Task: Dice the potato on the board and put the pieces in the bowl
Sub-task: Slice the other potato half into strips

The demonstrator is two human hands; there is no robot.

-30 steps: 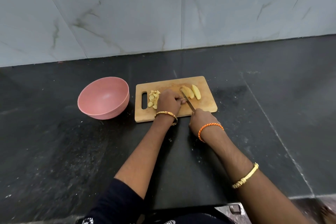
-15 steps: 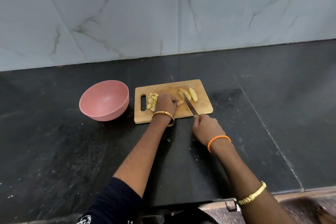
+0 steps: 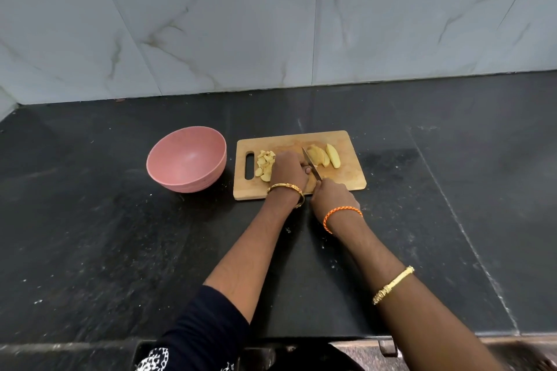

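**Head view: knife work at mid-board, bowl waiting to the left**

Head-camera frame, read left to right. A pink bowl [image 3: 187,159] stands upright on the dark stone counter [image 3: 90,250], its hollow showing no pieces; bare counter lies to its left and in front, and a narrow gap separates it from the wooden cutting board [image 3: 346,181]. The board lies flat, handle slot at its left end, its near edge well back from the counter's front edge. A tiled wall [image 3: 271,24] closes the space behind, with a band of counter between it and the board's far edge. To the right of the board the counter runs on to the frame edge.

On the board, just right of the slot, a small heap of diced potato pieces [image 3: 264,165] lies touching the left hand [image 3: 287,171]. That hand rests knuckles-up on the board, fingers curled down; what it presses is hidden beneath it. A gold bangle [image 3: 285,188] circles its wrist. The knife [image 3: 312,166] slants from near-right to far-left, its blade just beside the left fingertips. The right hand [image 3: 333,196], at the board's near edge, grips the handle, which the fingers cover; an orange thread band [image 3: 342,214] sits on the wrist. Right of the blade lie uncut potato wedges [image 3: 324,155], one slightly apart from the others.
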